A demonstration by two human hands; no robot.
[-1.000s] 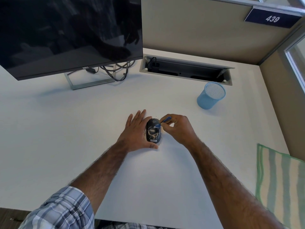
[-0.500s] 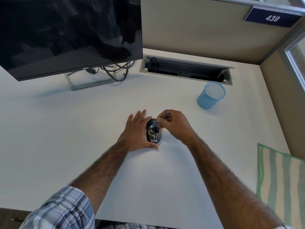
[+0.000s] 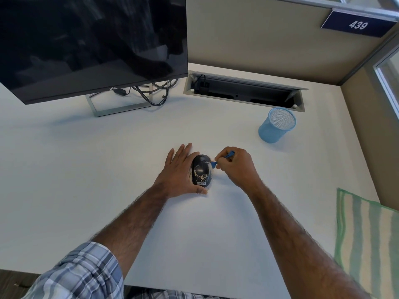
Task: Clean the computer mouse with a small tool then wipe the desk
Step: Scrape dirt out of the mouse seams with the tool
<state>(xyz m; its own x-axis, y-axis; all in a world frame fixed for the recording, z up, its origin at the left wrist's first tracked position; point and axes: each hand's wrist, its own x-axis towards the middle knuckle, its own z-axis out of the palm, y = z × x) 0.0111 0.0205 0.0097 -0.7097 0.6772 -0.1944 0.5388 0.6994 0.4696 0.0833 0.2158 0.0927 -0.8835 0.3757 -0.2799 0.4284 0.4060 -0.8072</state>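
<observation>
Brushing is the step in hand: the right hand (image 3: 234,167) pinches a small blue brush (image 3: 224,159), its head at the right edge of the black Lenovo mouse (image 3: 201,170), which sits mid-desk speckled with pale crumbs. The left hand (image 3: 178,171) lies flat with fingers spread, bracing the mouse's left side. Next, I'd judge, come more sweeps across its back; the striped green cloth (image 3: 367,240) waits on the white desk (image 3: 86,169).

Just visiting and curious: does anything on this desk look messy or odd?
Yes. The black mouse is speckled with pale crumbs, and a few lie on the desk around it. The left hand steadies it; the right hand holds a small blue brush at its right edge.
</observation>
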